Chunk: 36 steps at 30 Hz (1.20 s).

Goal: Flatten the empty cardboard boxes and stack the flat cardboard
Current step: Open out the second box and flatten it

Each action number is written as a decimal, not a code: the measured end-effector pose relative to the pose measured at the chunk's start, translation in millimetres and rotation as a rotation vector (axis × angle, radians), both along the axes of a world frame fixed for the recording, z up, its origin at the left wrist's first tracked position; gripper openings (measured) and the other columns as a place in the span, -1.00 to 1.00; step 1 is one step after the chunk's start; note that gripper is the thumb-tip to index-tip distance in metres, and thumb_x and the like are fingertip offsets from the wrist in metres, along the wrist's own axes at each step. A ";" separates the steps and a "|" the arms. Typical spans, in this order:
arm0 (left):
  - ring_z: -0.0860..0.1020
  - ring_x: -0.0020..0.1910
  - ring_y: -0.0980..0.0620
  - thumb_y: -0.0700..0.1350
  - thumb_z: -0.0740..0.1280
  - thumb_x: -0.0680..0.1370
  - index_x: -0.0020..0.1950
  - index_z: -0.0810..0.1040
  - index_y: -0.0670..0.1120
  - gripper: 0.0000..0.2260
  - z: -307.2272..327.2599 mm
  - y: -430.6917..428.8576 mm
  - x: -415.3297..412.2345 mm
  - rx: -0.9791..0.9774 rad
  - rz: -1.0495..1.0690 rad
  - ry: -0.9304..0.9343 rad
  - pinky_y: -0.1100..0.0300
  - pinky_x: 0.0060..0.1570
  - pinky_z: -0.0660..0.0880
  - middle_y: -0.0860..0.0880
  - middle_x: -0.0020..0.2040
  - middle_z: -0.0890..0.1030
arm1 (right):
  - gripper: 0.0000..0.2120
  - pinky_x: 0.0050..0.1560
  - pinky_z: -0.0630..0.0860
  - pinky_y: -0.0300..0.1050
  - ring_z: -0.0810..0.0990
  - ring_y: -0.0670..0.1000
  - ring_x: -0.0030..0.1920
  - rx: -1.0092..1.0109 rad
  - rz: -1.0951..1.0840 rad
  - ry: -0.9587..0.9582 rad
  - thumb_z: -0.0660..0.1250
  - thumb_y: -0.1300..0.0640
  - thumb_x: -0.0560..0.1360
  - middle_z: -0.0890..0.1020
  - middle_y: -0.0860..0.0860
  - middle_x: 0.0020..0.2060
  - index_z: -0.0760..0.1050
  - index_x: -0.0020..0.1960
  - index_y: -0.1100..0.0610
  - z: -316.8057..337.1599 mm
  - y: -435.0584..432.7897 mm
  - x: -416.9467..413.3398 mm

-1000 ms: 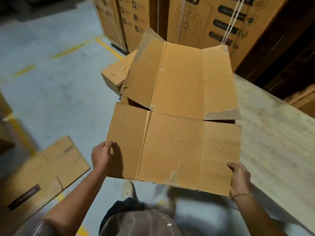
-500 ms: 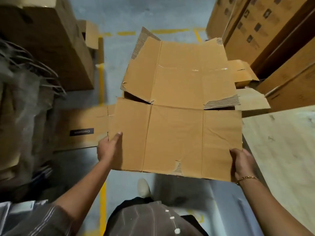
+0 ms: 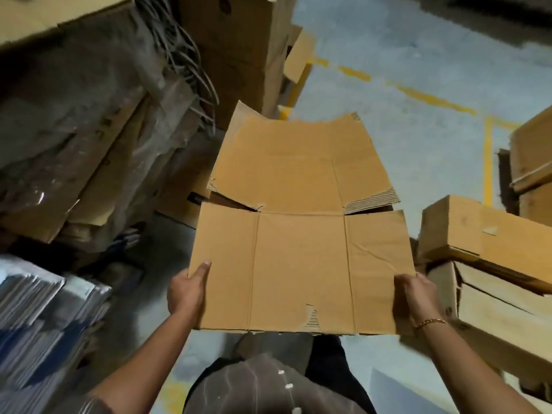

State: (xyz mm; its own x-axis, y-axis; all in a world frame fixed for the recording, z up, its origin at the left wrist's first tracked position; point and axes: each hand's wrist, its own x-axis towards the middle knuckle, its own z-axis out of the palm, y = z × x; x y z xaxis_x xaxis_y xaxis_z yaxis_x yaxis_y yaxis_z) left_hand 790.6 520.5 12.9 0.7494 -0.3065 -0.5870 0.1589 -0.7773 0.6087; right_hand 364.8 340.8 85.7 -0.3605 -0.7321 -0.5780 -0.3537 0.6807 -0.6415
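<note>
Held flattened box [image 3: 301, 252] out front over floor [image 3: 418, 85], L hand [image 3: 186, 294] on its left edge, R hand [image 3: 415, 297] on its right. Had stacked boxes [image 3: 484, 234] just to the right (wrapped bundles [image 3: 74, 130] to left), tall box [image 3: 233, 49] behind.

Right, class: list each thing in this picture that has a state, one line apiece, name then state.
Cardboard sheet: flattened, held up off the floor.
Left hand: grips the sheet's left edge.
Right hand: grips the sheet's right edge.
Boxes on the right: piled, not flattened.

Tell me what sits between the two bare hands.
In the head view, the flattened brown cardboard box spans the gap; the left hand and right hand grip its opposite side edges.
</note>
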 end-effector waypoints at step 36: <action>0.50 0.29 -0.30 0.09 0.25 0.66 0.31 0.55 -0.28 -0.54 -374.8 -228.4 -89.8 0.313 0.808 0.208 -0.07 0.26 0.40 -0.32 0.29 0.57 | -0.73 0.15 0.51 0.06 0.55 0.22 0.02 0.036 1.312 0.389 0.40 0.10 0.53 0.64 0.20 0.04 0.59 0.14 0.24 -425.3 -477.6 291.9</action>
